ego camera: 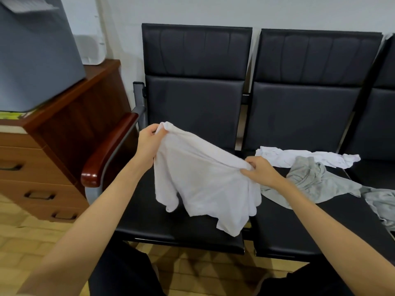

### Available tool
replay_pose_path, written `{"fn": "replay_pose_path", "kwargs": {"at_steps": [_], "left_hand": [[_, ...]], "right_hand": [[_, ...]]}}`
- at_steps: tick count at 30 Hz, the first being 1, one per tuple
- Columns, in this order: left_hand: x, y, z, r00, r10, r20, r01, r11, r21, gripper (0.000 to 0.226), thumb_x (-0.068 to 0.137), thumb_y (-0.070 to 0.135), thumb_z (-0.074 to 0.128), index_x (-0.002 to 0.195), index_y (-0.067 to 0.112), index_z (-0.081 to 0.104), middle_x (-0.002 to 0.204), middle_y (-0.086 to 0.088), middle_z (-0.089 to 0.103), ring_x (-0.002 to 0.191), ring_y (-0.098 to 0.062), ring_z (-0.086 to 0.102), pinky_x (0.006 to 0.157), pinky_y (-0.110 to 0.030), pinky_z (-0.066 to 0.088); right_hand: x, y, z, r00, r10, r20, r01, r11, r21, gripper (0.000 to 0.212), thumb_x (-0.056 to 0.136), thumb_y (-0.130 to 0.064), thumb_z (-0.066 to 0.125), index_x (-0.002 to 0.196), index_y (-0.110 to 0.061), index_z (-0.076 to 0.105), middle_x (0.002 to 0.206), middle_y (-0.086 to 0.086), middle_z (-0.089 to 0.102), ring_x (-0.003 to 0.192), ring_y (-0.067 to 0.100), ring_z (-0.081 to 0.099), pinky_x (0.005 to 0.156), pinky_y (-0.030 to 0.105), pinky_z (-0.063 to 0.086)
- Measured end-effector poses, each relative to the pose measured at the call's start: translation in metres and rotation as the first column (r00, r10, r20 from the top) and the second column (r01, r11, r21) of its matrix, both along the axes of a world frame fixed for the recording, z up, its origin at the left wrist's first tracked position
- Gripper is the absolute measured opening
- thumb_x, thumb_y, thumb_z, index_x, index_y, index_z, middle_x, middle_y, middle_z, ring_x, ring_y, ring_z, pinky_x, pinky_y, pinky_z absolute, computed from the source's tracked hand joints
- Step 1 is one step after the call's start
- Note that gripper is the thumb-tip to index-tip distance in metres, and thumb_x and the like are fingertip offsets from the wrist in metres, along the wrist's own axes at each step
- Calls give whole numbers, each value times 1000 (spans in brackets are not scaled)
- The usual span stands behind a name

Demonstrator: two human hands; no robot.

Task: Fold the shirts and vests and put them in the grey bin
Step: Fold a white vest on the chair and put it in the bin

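White cotton shirt [203, 180] held up in the air over the left black padded seat [171, 227] of a row of joined chairs, cloth hanging down, lower hem reaching near the seat's front edge. Left hand [149, 139] pinches the shirt's upper left corner, fingers curled round bunched fabric. Right hand [259, 170] grips the shirt's right edge, lower than the left, fingers curled on the cloth. Both forearms bare.

On the next seat [299, 227] to the right: crumpled white garment [307, 158] lying toward the back edge, a crumpled light grey garment [318, 182] in front of it, the two overlapping. Another grey piece of cloth [382, 204] at the far right edge, partly cut off; can't tell if it is separate.

Grey fabric bin [36, 56] stands on a reddish-brown wooden drawer cabinet [64, 133] to the left of the chairs, something light sticking up at its top edge. Brown wooden armrest [106, 150] between cabinet and left seat. Tiled yellowish floor [25, 231] below.
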State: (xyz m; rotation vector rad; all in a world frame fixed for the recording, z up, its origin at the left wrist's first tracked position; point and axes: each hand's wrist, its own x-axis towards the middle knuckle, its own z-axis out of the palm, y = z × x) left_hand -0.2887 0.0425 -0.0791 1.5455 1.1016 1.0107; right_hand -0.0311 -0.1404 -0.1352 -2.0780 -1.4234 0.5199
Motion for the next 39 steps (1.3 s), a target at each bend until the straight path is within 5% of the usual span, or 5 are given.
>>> {"fn": "replay_pose_path", "kwargs": {"at_steps": [10, 19, 27, 34, 39], "left_hand": [[31, 69, 11, 981, 4, -193, 9, 998, 63, 22, 98, 6, 47, 88, 14, 65, 84, -10, 63, 65, -14, 54, 62, -30, 44], [73, 94, 36, 931, -253, 264, 313, 925, -214, 18, 100, -2, 43, 105, 4, 59, 127, -17, 60, 103, -24, 66, 86, -28, 54], [90, 89, 43, 708, -111, 697, 442, 840, -315, 27, 92, -11, 36, 103, -2, 59, 112, -19, 64, 106, -30, 63, 99, -38, 49], [24, 85, -98, 619, 446, 646, 296, 630, -718, 20, 97, -3, 33, 96, -4, 53, 123, -21, 56, 115, -31, 57, 91, -37, 49], [-15, 50, -194, 761, 536, 367, 177, 372, -911, 39, 99, 40, 42, 124, 11, 46, 131, -17, 52, 113, -35, 58, 95, -51, 48]], "right_hand": [[-7, 26, 51, 920, -169, -353, 314, 857, 409, 44, 93, -8, 53, 58, -18, 28, 57, -5, 28, 47, 2, 28, 46, 13, 23], [22, 31, 95, 921, -268, -283, 382, 764, 520, 16, 88, -14, 64, 76, -5, 59, 70, 0, 55, 64, 8, 47, 55, 15, 38], [-3, 13, 91, 962, -195, -194, 274, 717, 641, 9, 83, -8, 70, 90, -6, 64, 82, 3, 66, 73, 10, 59, 65, 18, 46], [-57, 32, -37, 991, -119, -60, 130, 967, 219, 22, 86, -16, 64, 108, -12, 67, 105, 0, 70, 99, 19, 64, 87, 32, 48], [-115, 39, -131, 992, 11, -125, -35, 981, -191, 38, 97, -23, 55, 130, -6, 58, 134, 10, 57, 126, 27, 51, 105, 29, 36]]}}
